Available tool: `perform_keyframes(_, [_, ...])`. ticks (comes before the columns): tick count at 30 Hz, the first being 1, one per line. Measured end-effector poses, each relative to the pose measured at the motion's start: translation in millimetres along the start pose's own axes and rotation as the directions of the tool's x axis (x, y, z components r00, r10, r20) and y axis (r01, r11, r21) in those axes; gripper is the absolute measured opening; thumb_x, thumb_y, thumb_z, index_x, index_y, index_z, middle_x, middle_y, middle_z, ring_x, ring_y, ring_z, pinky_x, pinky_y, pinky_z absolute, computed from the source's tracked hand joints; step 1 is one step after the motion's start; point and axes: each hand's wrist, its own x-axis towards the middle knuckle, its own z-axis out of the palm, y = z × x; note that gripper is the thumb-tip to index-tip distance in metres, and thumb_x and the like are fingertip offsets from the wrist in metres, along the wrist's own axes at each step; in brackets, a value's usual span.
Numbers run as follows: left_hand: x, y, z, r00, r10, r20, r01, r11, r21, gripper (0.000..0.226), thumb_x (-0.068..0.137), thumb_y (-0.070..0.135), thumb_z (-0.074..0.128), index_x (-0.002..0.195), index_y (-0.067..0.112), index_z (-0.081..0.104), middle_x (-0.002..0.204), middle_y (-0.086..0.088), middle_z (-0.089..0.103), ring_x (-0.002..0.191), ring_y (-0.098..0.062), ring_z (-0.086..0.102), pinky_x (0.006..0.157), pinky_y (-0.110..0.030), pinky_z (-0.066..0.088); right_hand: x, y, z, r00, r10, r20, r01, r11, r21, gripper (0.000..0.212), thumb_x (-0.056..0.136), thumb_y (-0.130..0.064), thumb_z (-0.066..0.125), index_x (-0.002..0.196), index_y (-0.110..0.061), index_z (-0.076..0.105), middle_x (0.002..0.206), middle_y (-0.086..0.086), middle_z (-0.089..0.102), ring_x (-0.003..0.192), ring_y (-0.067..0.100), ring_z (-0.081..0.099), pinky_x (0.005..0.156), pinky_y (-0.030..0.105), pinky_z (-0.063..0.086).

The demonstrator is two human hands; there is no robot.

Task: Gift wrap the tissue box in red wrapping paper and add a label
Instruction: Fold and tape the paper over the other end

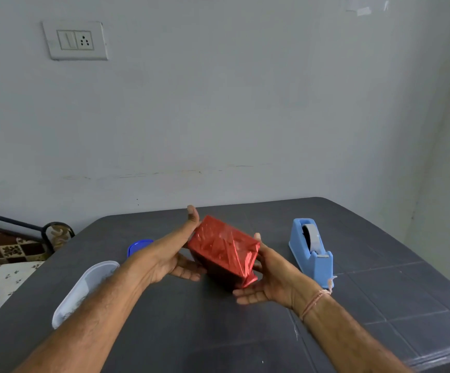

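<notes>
The tissue box (223, 249), fully covered in shiny red wrapping paper, is tilted in the air just above the dark grey table (218, 335). My left hand (170, 254) holds its left end, thumb raised along the far edge and fingers underneath. My right hand (272, 278) holds the right end, where the folded paper bunches at the lower corner; its thumb tip shows at the box's top corner and its fingers lie under the box. No label is visible on the faces I can see.
A light blue tape dispenser (312, 249) with a grey roll stands right of the box. A blue lid (137, 246) and a clear plastic container (83, 289) lie to the left. A patterned bed (3, 265) borders the table's left edge; a wall stands behind.
</notes>
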Motion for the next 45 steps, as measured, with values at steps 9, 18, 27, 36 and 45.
perform_keyframes(9, [4,-55,28,1.0,-0.002,-0.016,-0.001,0.987,-0.161,0.074,0.082,0.049,0.076,0.141,0.032,0.036,0.125,-0.011,0.062,0.085,-0.023,0.069,0.067,-0.043,0.059,2,11,-1,0.943,-0.332,-0.01,0.33,0.94,-0.085,0.074,0.085,-0.023,0.081,0.145,-0.044,0.043,0.135,0.003,0.052,0.109,0.022,0.068,0.077,0.038,0.063])
perform_keyframes(18, [16,-46,35,0.954,0.285,-0.093,-0.298,0.935,-0.193,0.058,0.083,0.029,0.078,0.133,0.042,0.052,0.126,0.005,0.071,0.115,-0.012,0.068,0.092,-0.035,0.055,6,-8,-3,0.801,-0.596,0.057,0.594,0.778,-0.203,0.06,0.093,-0.02,0.072,0.146,-0.027,0.047,0.135,0.004,0.067,0.125,0.023,0.065,0.104,0.043,0.054])
perform_keyframes(27, [10,-28,40,0.66,0.693,-0.29,-0.641,0.721,0.264,0.109,0.061,0.08,0.075,0.152,0.038,0.032,0.151,0.013,0.041,0.135,-0.002,0.045,0.101,-0.024,0.046,2,-17,-20,0.734,-0.661,0.153,0.664,0.652,-0.368,0.063,0.088,-0.028,0.081,0.142,-0.033,0.049,0.138,-0.003,0.064,0.127,0.016,0.062,0.101,0.037,0.056])
perform_keyframes(36, [2,57,68,0.45,0.882,0.141,-0.317,0.01,0.948,0.063,0.072,0.09,0.049,0.091,0.037,0.077,0.142,0.012,0.053,0.143,-0.016,0.032,0.115,-0.049,0.022,2,-17,-14,0.714,-0.687,0.139,0.666,0.604,-0.437,0.065,0.085,-0.032,0.082,0.141,-0.036,0.049,0.135,-0.011,0.063,0.122,0.007,0.062,0.088,0.022,0.057])
perform_keyframes(45, [16,95,85,0.741,0.666,0.085,-0.311,0.229,0.922,0.048,0.081,0.075,0.063,0.09,0.031,0.079,0.127,0.013,0.065,0.137,-0.012,0.039,0.118,-0.06,0.009,-3,-21,-23,0.723,-0.68,0.123,0.657,0.621,-0.428,0.071,0.081,-0.035,0.086,0.141,-0.036,0.048,0.13,-0.002,0.064,0.118,0.013,0.066,0.088,0.03,0.06])
